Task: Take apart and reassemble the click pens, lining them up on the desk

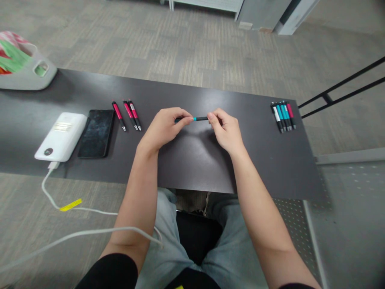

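Note:
Between my two hands a black and teal pen [201, 119] lies level above the dark table. The fingers of my left hand [168, 125] are closed round its left part. My right hand [225, 127] pinches its right end; the tip there is hidden by the fingers. To the left of my left hand are a red pen [119, 116] and two more red pens [132, 115] side by side. Far to the right, several pens [283, 116] in white, teal and red lie in a close row.
The dark table [192, 168] carries a black phone [96, 133] and a white power bank [61, 136] with a white cable [48, 192] on the left. A white basket [45, 78] stands at the far left corner. Black metal bars [339, 91] are beyond the right edge.

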`<state>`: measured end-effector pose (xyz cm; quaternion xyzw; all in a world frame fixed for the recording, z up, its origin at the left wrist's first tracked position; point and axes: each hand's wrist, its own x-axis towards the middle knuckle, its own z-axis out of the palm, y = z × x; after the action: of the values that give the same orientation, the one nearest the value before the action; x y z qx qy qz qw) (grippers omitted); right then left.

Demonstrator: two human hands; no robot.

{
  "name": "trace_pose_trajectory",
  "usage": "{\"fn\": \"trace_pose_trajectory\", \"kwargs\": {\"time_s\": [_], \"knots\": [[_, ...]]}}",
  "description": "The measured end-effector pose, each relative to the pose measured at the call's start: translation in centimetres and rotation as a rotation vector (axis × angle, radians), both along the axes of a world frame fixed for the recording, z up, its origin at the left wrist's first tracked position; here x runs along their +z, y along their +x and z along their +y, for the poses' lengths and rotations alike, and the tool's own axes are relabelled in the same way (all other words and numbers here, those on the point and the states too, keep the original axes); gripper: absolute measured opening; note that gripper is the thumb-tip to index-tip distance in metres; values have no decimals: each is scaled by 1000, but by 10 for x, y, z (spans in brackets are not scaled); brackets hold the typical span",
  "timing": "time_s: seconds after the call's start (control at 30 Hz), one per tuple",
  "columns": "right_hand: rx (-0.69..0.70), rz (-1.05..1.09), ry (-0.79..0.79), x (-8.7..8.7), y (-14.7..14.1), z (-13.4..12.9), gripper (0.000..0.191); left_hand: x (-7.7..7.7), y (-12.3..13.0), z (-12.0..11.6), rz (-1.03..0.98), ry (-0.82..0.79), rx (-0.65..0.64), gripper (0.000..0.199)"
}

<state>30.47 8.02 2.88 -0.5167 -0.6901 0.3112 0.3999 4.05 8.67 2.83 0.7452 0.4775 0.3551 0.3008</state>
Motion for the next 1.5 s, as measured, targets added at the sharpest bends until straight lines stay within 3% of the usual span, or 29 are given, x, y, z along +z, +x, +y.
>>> {"fn": "trace_pose_trajectory", "kwargs": {"time_s": [0.5,0.67,0.8,0.9,0.97,1.0,1.13,1.23,1.37,1.5], "knots": [[-27,31,-70,-11,-1,5,88,11,10,-4,52,117,36,13],[-45,108,-108,-13,-3,3,78,12,11,-4,21,114,21,9],[30,162,-103,-7,3,-4,68,11,14,-2,3,113,-28,11],[54,112,-85,5,21,-10,61,8,14,1,1,138,-27,30],[-26,76,-34,10,44,-12,55,3,12,4,-27,188,19,61],[-96,60,1,12,58,-12,52,1,10,6,-50,200,41,67],[-449,54,112,9,129,-8,47,-11,4,9,-120,169,69,56],[-657,48,73,3,170,-8,37,-13,5,8,-136,126,60,50],[-806,-78,-5,0,190,-14,18,-4,10,2,-147,43,53,52],[-893,-285,-65,-1,192,-17,14,6,12,-1,-127,-15,45,54]]}}
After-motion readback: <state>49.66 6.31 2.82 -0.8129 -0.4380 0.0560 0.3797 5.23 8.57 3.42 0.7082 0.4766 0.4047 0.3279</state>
